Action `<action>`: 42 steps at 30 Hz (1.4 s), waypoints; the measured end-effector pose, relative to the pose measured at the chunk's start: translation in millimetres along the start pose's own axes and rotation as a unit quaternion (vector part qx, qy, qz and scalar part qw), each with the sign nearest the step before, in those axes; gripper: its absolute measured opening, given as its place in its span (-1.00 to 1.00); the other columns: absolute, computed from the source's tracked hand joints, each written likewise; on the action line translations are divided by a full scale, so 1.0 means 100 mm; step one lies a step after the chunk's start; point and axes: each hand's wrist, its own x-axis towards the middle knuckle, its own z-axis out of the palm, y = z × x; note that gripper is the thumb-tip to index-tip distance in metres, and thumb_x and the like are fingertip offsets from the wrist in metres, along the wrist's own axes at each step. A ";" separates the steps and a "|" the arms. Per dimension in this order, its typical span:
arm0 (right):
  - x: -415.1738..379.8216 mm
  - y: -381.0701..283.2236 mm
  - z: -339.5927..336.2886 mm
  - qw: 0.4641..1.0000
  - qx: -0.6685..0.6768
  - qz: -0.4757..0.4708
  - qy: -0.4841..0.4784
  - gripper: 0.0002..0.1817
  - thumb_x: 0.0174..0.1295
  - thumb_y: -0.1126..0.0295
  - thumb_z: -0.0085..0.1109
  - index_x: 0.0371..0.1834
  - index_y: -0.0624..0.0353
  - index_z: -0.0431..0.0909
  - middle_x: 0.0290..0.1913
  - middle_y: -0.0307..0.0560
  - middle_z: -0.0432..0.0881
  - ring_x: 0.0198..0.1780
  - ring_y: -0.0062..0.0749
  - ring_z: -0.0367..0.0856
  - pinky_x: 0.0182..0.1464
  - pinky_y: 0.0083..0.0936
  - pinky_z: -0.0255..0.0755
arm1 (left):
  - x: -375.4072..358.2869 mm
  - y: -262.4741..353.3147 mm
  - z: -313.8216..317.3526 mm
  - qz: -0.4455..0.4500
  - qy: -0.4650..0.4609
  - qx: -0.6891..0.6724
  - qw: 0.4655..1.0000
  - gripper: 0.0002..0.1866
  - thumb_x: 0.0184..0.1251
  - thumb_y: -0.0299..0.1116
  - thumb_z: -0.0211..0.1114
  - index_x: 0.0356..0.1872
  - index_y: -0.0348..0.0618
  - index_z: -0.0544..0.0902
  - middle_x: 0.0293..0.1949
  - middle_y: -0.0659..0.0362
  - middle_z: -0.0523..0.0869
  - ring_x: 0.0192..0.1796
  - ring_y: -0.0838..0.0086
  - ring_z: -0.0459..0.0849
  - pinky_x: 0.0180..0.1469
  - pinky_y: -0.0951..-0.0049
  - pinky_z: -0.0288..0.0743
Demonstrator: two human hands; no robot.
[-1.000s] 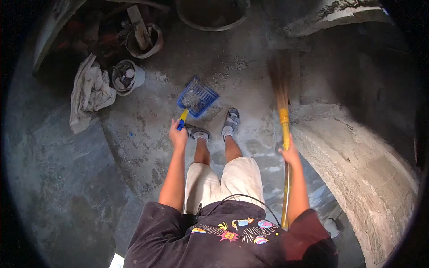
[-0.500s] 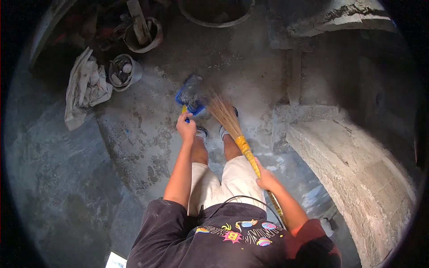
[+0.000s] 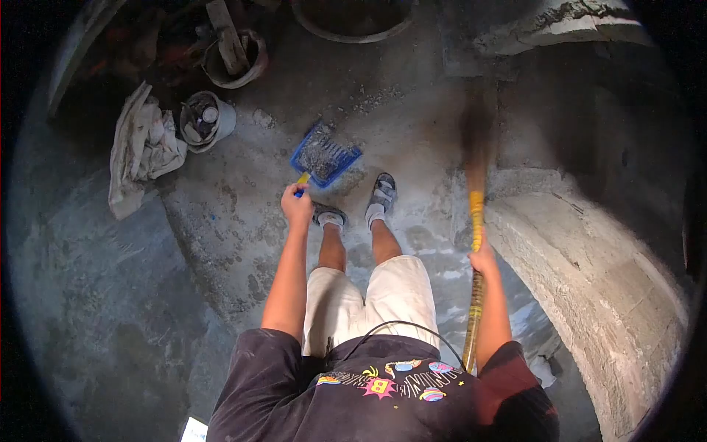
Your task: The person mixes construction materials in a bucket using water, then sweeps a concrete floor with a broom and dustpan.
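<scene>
My left hand [image 3: 296, 205] is closed round the yellow-and-blue handle of a blue dustpan [image 3: 340, 171]. Grey rubble and dust [image 3: 321, 152] lie in the pan, which is just ahead of my feet. Out to the right, my right hand [image 3: 484, 259] grips the yellow-banded handle of a broom [image 3: 476, 214]. The broom's bristles [image 3: 477, 129] point away from me over the floor and are smeared by motion. Its handle runs back along my right forearm.
Small debris [image 3: 375, 99] is scattered on the concrete floor beyond the dustpan. At left stand a white bucket [image 3: 224, 121] and crumpled sacks [image 3: 151, 144], with another bucket [image 3: 258, 70] holding a board behind. A curved concrete wall [image 3: 582, 287] borders the right side.
The broom has swung from beside the dustpan out to the right, my right hand moving with it. The dustpan, now fully uncovered, stays nearly in place in my left hand.
</scene>
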 end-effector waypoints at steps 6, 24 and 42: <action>-0.77 -0.93 0.60 0.975 -0.041 -0.037 -0.214 0.07 -0.08 0.51 0.18 0.54 -0.04 -0.24 0.00 0.41 0.56 0.05 0.16 0.57 0.06 -0.17 0.45 | -0.01 -0.03 0.07 0.032 -0.001 -0.003 0.999 -0.76 -0.13 -0.58 0.09 -0.40 -0.26 0.68 -0.37 0.00 0.66 -0.25 0.17 0.64 -0.12 0.38 0.45; 0.21 -1.44 -0.39 0.989 -0.009 -0.144 0.009 0.06 -0.02 0.50 0.20 0.54 -0.17 -0.23 -0.01 0.36 0.58 -0.01 0.18 0.59 0.03 -0.16 0.47 | -0.37 -0.51 -0.54 -0.092 0.132 -0.188 0.969 -0.88 -0.18 -0.68 0.15 -0.56 -0.33 0.63 -0.43 0.06 0.67 -0.08 0.26 0.65 0.09 0.38 0.41; -1.03 -1.61 -0.07 0.906 -0.243 -0.174 -0.301 0.08 -0.08 0.53 0.12 0.54 -0.25 -0.25 -0.14 0.42 0.59 -0.07 0.29 0.58 0.00 -0.04 0.45 | -0.34 -0.16 -0.33 -0.129 0.156 -0.099 0.974 -0.95 -0.02 -0.58 0.16 -0.51 -0.28 0.58 -0.52 0.06 0.63 -0.42 0.38 0.57 -0.25 0.39 0.44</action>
